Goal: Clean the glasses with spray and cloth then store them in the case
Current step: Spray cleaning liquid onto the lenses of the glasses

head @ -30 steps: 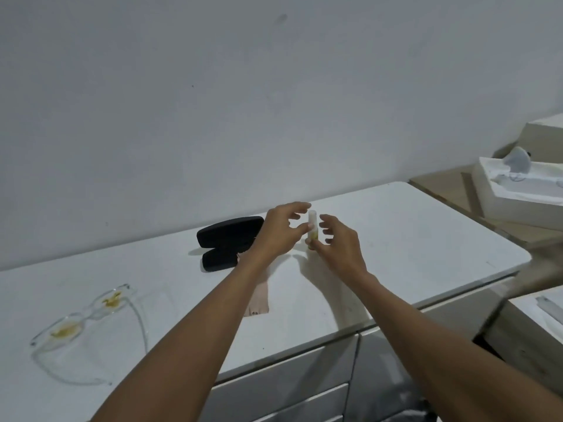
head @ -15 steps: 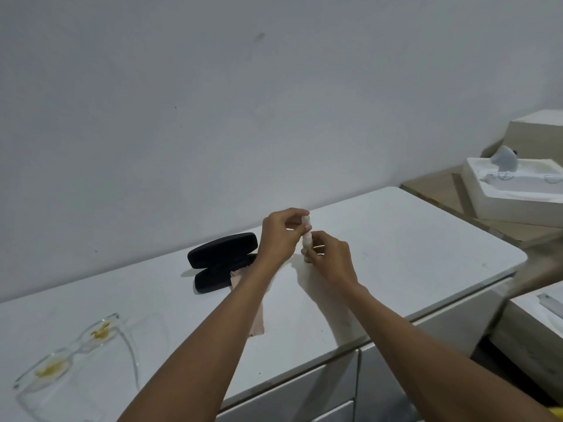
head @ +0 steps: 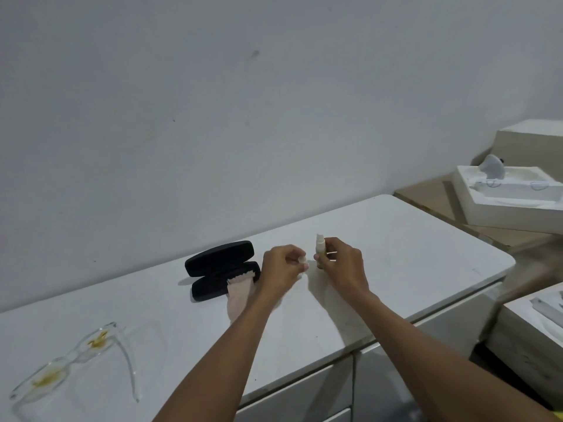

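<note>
Glasses [head: 73, 359]: clear frame, yellow smears on both lenses, lying near your left on the white bench [head: 411, 254], arms unfolded.
Left hand [head: 281, 268]: fingers pinched together on a small pale cap [head: 302, 259], just beside the bottle.
Right hand [head: 342, 264]: clamped on the spray bottle [head: 320, 249], upright, nozzle bare.
Cloth [head: 239, 295]: pale pink, spilling out of the case.
Case [head: 221, 269]: black, open, farther back.

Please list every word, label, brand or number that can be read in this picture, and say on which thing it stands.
None can be read.
Spray bottle in the right hand: any label is too small and blurred.
Black case: no print visible.
Glasses: only yellow smears, no text.
</note>
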A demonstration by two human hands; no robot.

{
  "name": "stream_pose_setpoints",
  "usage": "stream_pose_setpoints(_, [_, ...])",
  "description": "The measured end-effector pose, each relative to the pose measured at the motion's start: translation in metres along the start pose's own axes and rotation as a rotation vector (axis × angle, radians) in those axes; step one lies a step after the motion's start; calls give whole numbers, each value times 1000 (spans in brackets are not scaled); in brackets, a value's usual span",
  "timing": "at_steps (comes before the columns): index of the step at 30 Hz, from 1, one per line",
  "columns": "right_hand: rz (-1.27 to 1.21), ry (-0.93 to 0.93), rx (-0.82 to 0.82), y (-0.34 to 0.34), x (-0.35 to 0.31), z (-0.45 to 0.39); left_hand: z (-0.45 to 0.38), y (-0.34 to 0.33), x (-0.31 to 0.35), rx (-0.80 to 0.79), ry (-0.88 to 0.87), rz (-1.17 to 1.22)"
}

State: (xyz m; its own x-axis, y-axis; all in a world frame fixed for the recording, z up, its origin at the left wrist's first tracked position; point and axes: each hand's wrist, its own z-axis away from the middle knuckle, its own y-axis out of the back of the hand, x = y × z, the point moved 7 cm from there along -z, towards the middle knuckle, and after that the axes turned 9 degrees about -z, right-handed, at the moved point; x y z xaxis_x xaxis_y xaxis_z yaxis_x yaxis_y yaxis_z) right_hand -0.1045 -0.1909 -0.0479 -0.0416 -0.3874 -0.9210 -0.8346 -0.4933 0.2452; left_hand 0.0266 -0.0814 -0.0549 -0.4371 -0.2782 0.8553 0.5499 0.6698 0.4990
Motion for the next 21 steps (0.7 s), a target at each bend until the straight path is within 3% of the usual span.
stream_pose_setpoints(14, [-17,-11,-7,-2,-2,-1,7,-5,-1,-78,-25,-209])
stream_pose_setpoints(21, [-148,141,-40,-33,-57,9,27,79,9,129,-151,-230])
